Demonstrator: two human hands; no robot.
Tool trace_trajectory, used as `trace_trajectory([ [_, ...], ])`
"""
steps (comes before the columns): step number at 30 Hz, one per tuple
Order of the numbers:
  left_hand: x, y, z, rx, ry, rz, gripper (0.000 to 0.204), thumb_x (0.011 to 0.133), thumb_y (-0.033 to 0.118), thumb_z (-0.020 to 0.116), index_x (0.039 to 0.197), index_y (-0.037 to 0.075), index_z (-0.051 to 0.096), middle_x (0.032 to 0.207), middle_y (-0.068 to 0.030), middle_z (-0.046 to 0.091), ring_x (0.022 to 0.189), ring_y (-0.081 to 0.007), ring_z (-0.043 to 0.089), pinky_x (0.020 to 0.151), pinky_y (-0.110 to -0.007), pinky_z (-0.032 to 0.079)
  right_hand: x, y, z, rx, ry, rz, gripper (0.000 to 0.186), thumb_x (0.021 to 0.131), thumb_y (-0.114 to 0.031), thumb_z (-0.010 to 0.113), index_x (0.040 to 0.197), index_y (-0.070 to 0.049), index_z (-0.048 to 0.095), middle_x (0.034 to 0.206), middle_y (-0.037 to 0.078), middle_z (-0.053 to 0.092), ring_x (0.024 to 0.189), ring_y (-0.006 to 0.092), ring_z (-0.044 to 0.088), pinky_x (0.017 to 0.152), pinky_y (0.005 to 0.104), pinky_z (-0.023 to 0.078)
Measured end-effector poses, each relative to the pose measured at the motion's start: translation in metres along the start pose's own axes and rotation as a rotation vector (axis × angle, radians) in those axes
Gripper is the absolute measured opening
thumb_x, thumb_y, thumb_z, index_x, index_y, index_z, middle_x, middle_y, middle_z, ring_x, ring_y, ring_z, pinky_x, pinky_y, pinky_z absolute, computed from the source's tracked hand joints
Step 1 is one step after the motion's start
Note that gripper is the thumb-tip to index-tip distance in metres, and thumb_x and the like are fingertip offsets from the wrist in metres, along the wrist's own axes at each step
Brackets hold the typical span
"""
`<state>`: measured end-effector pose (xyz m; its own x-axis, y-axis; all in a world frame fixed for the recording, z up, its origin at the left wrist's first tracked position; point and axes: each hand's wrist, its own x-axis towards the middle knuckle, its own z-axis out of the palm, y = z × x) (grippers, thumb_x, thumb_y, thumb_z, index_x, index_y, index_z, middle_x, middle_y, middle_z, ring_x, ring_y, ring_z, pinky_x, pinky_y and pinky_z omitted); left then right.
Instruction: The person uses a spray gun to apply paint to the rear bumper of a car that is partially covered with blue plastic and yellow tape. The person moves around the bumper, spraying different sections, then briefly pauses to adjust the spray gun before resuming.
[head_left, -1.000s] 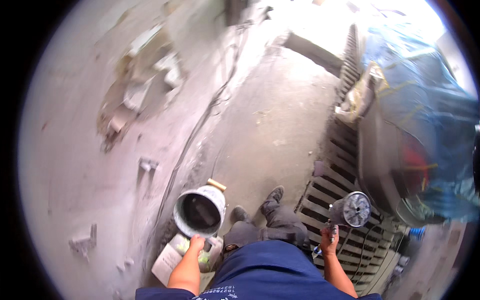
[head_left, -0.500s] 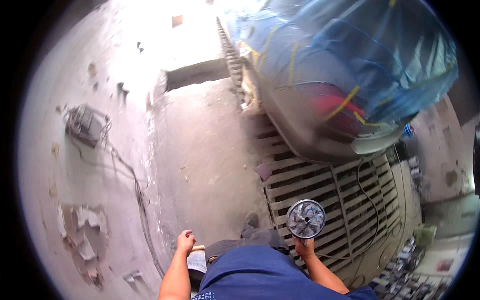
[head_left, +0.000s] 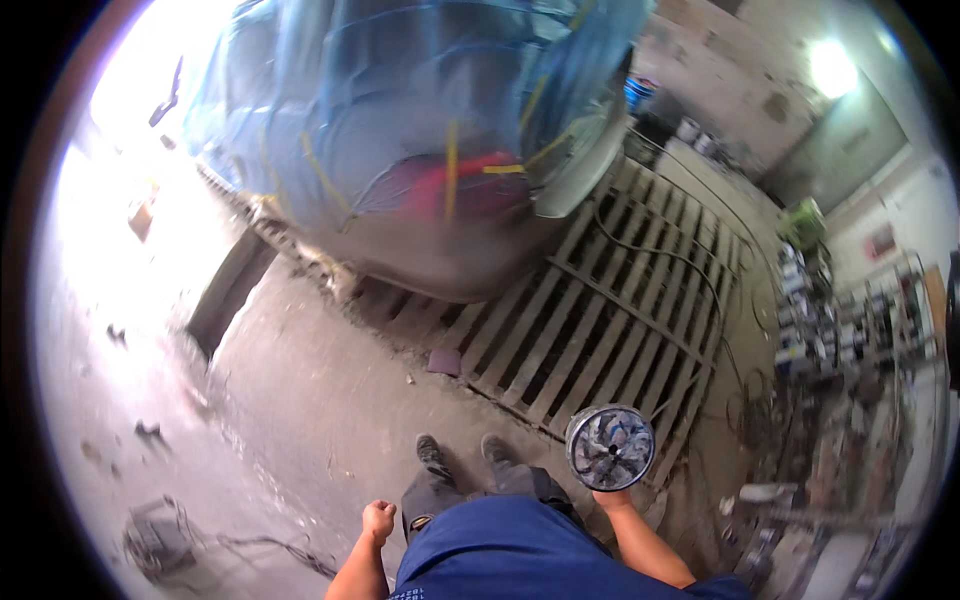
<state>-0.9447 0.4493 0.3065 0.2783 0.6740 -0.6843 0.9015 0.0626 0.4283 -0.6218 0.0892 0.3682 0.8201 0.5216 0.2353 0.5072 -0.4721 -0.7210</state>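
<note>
My right hand (head_left: 613, 496) is raised at my right side, its fingers wrapped under a spray gun. From above, the gun shows mostly as its round paint cup (head_left: 610, 450), with a clear, paint-smeared lid and a dark middle spot. The gun's body and trigger are hidden beneath the cup. My left hand (head_left: 378, 519) hangs by my left hip with its fingers curled in, and nothing shows in it. Ahead stands a car (head_left: 450, 255), its rear grey and dusty, wrapped in blue plastic film (head_left: 400, 90) held with yellow tape (head_left: 451, 170).
A slatted floor grate (head_left: 600, 330) lies under and beside the car, with a dark hose (head_left: 640, 248) across it. A purple pad (head_left: 444, 362) rests by its edge. Cans crowd a rack (head_left: 830, 330) on the right. A cabled machine (head_left: 158, 540) sits at the lower left.
My view has turned right, so the car now appears further left and more of the can rack shows. The spray gun stays in my right hand. My left hand's fingers look more curled.
</note>
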Motion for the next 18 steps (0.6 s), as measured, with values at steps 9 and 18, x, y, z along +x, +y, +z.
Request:
trace_trajectory([
  [9,0.122,0.064,-0.059,0.414,-0.144,0.225,0.034,0.07,0.027,0.064,0.088,-0.002,0.066,0.082,-0.0231,0.065,0.083,-0.0331,0.064,0.076,-0.039,0.05,-0.09,-0.101,0.027,0.001,0.271,0.344,0.021,0.081,-0.01,0.058,0.101,-0.003,0.058,0.099,0.011,0.059,0.092,0.0227,0.055,0.08,0.0343,0.042],
  [18,0.17,0.095,-0.046,0.907,-0.346,0.826,0.023,0.082,0.016,0.043,0.087,0.007,0.064,0.087,-0.0185,0.063,0.083,-0.0352,0.062,0.072,-0.041,0.051,-0.158,-0.189,0.049,0.167,0.497,0.581,0.01,0.081,-0.009,0.06,0.089,-0.003,0.061,0.086,0.007,0.063,0.08,0.0167,0.059,0.071,0.0303,0.046],
])
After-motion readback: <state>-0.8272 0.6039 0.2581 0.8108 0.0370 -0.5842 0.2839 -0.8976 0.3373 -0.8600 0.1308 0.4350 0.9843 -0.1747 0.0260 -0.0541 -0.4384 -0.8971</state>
